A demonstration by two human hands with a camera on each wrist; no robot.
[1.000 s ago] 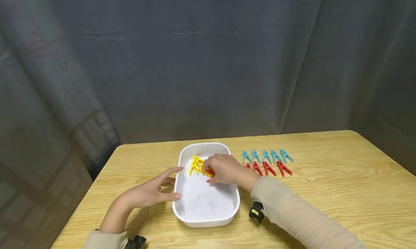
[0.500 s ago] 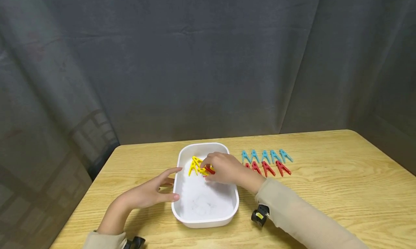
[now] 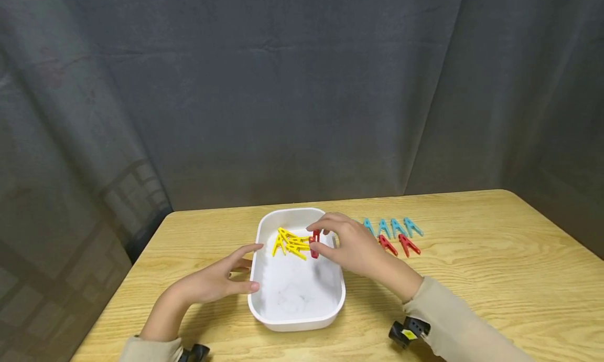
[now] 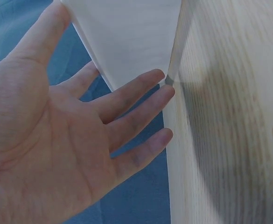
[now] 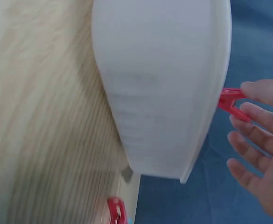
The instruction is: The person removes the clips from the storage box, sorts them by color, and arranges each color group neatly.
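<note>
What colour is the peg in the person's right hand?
Red. The peg pinched by the right hand shows best in the head view.

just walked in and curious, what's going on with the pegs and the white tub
A person's right hand pinches a red clothes peg above the white tub, close to its right rim. Their left hand rests with straight fingers against the tub's left side. Several yellow pegs lie in a loose heap in the far end of the tub. On the wooden table to the right, blue pegs and more red pegs lie in two rows.
</note>
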